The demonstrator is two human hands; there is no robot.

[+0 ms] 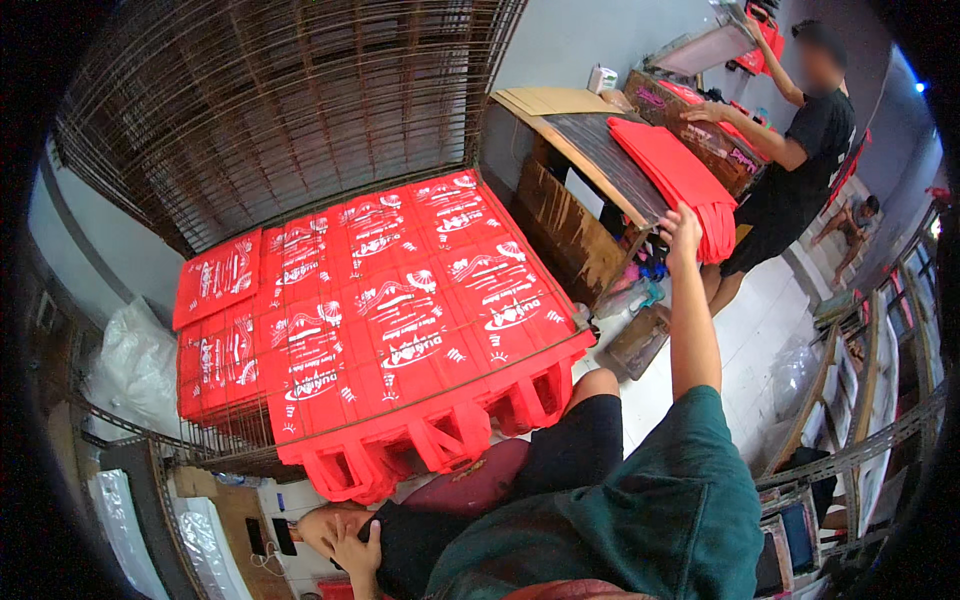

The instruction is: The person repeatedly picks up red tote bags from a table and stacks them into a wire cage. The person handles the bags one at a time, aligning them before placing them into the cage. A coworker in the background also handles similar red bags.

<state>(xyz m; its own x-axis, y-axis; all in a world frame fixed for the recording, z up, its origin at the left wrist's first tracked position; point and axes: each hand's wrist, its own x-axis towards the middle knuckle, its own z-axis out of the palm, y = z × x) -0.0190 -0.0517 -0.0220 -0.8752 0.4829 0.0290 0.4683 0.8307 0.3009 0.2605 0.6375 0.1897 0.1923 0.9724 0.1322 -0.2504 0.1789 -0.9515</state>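
Observation:
My left hand (352, 548) lies on my bent knee at the lower left, fingers spread, holding nothing. Reaching out to the right, my right hand (683, 232) has its fingers closed at the near corner of a stack of plain red fabric bags (672, 165). That stack lies on a dark-topped table (590, 140) and droops over its end. In front of me, red bags with white print (410, 300) cover a wire rack in overlapping rows, their handles (450, 440) hanging over the near edge.
A co-worker in black (815, 150) stands behind the table, one hand near a box (700, 130) and the other raised to a hinged frame. Upright wire racks (300, 110) rise at the far left. Clear plastic (135, 365) lies beside the rack; framed screens (850, 400) stand at right.

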